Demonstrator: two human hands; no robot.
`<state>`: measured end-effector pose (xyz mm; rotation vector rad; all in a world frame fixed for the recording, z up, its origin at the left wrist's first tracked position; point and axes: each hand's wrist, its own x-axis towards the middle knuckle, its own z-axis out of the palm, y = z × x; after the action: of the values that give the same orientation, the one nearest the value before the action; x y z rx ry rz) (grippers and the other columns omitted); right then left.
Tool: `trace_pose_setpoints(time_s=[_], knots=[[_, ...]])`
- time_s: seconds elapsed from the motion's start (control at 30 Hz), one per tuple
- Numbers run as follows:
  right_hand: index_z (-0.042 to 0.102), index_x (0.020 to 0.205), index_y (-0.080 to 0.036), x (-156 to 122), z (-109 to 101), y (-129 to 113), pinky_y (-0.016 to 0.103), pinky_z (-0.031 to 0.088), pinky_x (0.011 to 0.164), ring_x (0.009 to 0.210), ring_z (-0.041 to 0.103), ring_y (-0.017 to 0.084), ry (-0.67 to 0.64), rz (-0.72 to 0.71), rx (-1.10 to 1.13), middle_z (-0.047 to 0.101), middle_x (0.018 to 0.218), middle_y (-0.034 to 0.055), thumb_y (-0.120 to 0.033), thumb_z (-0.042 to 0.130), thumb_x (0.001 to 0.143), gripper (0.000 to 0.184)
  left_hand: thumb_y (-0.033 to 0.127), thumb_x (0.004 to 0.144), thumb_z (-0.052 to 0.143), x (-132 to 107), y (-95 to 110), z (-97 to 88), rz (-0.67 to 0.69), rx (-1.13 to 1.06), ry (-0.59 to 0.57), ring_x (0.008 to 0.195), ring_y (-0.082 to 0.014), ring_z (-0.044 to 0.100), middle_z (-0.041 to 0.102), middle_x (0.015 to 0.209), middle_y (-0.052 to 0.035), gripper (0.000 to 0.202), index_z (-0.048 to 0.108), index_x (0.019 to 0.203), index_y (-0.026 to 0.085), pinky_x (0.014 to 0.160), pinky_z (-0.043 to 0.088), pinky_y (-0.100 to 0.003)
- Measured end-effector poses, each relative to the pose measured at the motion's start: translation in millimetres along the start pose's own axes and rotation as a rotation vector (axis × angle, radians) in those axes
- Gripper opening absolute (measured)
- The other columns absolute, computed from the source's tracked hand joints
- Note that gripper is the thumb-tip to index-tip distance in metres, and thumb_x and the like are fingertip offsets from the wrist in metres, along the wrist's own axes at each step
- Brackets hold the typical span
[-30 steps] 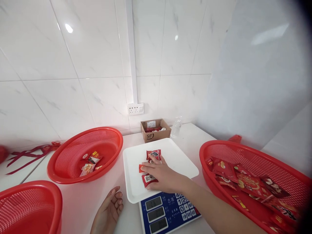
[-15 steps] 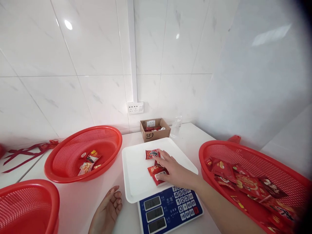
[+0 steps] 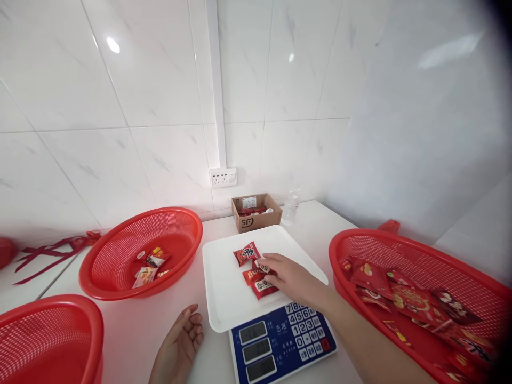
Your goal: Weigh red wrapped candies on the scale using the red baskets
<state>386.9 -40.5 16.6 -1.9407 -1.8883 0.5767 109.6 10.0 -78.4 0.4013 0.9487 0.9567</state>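
Observation:
My right hand is over the white tray of a digital scale, its thumb and fingers closed around a dark red snack packet. Two more red packets lie by it on the tray: one with large black lettering beyond the fingertips, and one with a white label under the thumb. Part of the pile is hidden by the hand. Left of the scale, my left hand rests palm up over the table, fingers loosely curled and holding nothing.
At right stands a red mesh basket with several snack packets. Another red basket at left holds a few packets; a third basket is nearer. Behind the tray are a cardboard box and a clear plastic bottle.
My right hand has drawn its fingers in from a wider spread, around the dark red packet. The black-lettered packet has turned and shifted slightly left. My left hand stays beside the scale.

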Motion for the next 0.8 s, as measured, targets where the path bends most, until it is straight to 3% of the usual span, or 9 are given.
trace_pose_setpoints(time_s=[0.07, 0.17, 0.33, 0.43, 0.53, 0.63, 0.7, 0.8], knots=[[0.058, 0.123, -0.021, -0.8, 3.1, 7.3, 0.033, 0.033, 0.106, 0.124, 0.047, 0.019, 0.042, -0.027, -0.005, 0.052, 0.135, 0.0043, -0.022, 0.039, 0.087, 0.042, 0.014, 0.080, 0.059, 0.7, -0.5, -3.0, 0.067, 0.032, -0.016, 0.063, -0.0124, 0.058, 0.061, 0.072, -0.0036, 0.013, 0.063, 0.092, 0.016, 0.059, 0.053, -0.023], [0.063, 0.118, -0.021, 3.7, 7.8, 13.0, 0.032, 0.038, 0.101, 0.118, 0.052, 0.019, 0.101, -0.048, -0.012, 0.057, 0.129, 0.0031, -0.017, 0.039, 0.084, 0.041, 0.022, 0.069, 0.072, 0.7, 0.9, -7.2, 0.225, 0.095, -0.010, 0.068, -0.0138, 0.058, 0.062, 0.073, -0.0028, 0.022, 0.065, 0.089, 0.017, 0.060, 0.052, -0.021], [0.062, 0.117, -0.021, 12.9, 5.1, 12.5, 0.036, 0.041, 0.098, 0.116, 0.053, 0.022, 0.201, -0.017, 0.000, 0.059, 0.126, 0.0055, -0.021, 0.041, 0.085, 0.039, 0.038, 0.049, 0.084, -10.3, 9.8, -5.4, 0.469, 0.204, 0.088, 0.067, -0.0142, 0.056, 0.061, 0.071, -0.0008, 0.041, 0.065, 0.081, 0.018, 0.059, 0.050, -0.020], [0.058, 0.122, -0.021, 9.3, -6.3, 6.7, 0.035, 0.040, 0.100, 0.120, 0.050, 0.021, 0.271, -0.021, 0.031, 0.057, 0.128, 0.0048, -0.028, 0.038, 0.088, 0.040, 0.042, 0.052, 0.082, -25.8, 16.4, 5.6, 0.547, 0.361, 0.137, 0.067, -0.0145, 0.056, 0.061, 0.071, -0.0002, 0.041, 0.065, 0.082, 0.020, 0.061, 0.050, -0.020], [0.056, 0.123, -0.021, -0.6, -21.7, -1.0, 0.033, 0.040, 0.099, 0.119, 0.051, 0.020, 0.361, -0.071, 0.116, 0.058, 0.127, 0.0033, -0.036, 0.036, 0.090, 0.041, 0.038, 0.058, 0.079, -44.0, 22.8, 29.1, 0.582, 0.575, 0.145, 0.068, -0.0161, 0.057, 0.063, 0.072, -0.0014, 0.035, 0.066, 0.084, 0.019, 0.064, 0.049, -0.021], [0.058, 0.118, -0.023, -9.1, -33.6, -3.6, 0.034, 0.045, 0.093, 0.112, 0.056, 0.022, 0.392, -0.077, 0.193, 0.062, 0.122, 0.0028, -0.036, 0.036, 0.089, 0.038, 0.027, 0.061, 0.078, -58.5, 27.0, 64.0, 0.607, 0.723, 0.038, 0.075, -0.0193, 0.059, 0.065, 0.078, -0.0040, 0.023, 0.068, 0.081, 0.019, 0.066, 0.048, -0.023], [0.059, 0.117, -0.023, -11.0, -36.3, -0.8, 0.035, 0.045, 0.090, 0.110, 0.056, 0.022, 0.327, -0.065, 0.178, 0.062, 0.122, 0.0033, -0.033, 0.038, 0.089, 0.037, 0.018, 0.063, 0.076, -63.6, 27.3, 89.0, 0.618, 0.806, -0.036, 0.077, -0.0192, 0.059, 0.067, 0.083, -0.0049, 0.016, 0.070, 0.078, 0.019, 0.067, 0.047, -0.022], [0.060, 0.114, -0.024, -9.6, -32.3, 6.6, 0.034, 0.045, 0.085, 0.106, 0.058, 0.023, 0.178, -0.117, 0.105, 0.064, 0.118, 0.0042, -0.028, 0.039, 0.088, 0.034, 0.005, 0.062, 0.074, -63.8, 23.7, 122.9, 0.571, 0.788, -0.179, 0.082, -0.0189, 0.058, 0.068, 0.091, -0.0064, 0.021, 0.072, 0.077, 0.020, 0.069, 0.047, -0.021]])
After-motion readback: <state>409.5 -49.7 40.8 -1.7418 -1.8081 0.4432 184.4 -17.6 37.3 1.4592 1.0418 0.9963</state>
